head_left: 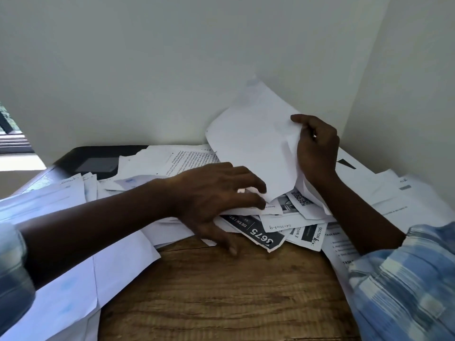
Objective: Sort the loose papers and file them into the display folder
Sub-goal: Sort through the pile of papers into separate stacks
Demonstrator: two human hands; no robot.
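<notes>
A heap of loose printed papers (290, 225) covers the back of a wooden table (221, 291). My right hand (317, 148) grips the right edge of a blank white sheet (253, 141), lifted and tilted up toward the wall corner. My left hand (216, 198) lies spread on the heap, its fingertips at the lower edge of that sheet. A dark sheet marked 3675 (261, 236) pokes out under my left hand. At the back left a black display folder (98, 162) lies flat, partly buried under papers.
More white sheets (81, 274) overlap at the left under my left forearm, and others (403, 200) spread along the right wall. White walls close the table at back and right. A window strip (12, 139) shows at far left.
</notes>
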